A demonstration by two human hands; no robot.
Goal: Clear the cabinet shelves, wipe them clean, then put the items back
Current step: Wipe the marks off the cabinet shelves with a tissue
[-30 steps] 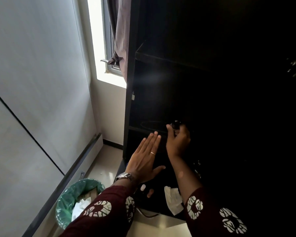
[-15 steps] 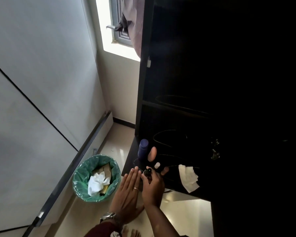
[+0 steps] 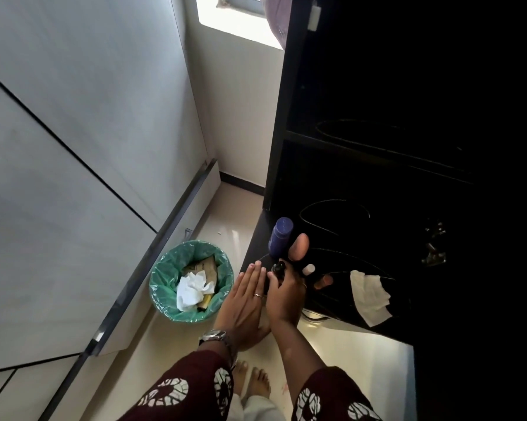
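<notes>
Now the view has dropped a long way: a second ago the hands were up at a middle shelf of the dark cabinet [image 3: 377, 147], and here they are down at its lowest ledge, with the floor and the person's bare toes in sight. That reads as an item carried down from the shelf and being parked with the others, so by my judgement the clearing stage is under way and wiping is yet to come.

Biggest first. The cabinet fills the right side, its interior nearly black; two shelf edges show, and little else can be made out inside. Left of it on the floor stands a bin with a green liner [image 3: 191, 281], with crumpled white paper and scraps inside. On the ledge, well right of the hands, lies a white cloth [image 3: 370, 296], limp and hanging over the front edge.

Then the hands. The left hand [image 3: 244, 302] is flat, fingers straight and together, held just beside the right as a guard. The right hand [image 3: 286, 296] has come down with its fingers clamped on a small dark bottle [image 3: 279, 268], cap upward, at the ledge's front corner.

Behind it stand a blue bottle [image 3: 281, 237], upright, and a peach tube [image 3: 299, 246]; a small white-capped container [image 3: 308, 269] sits just to the right.
</notes>
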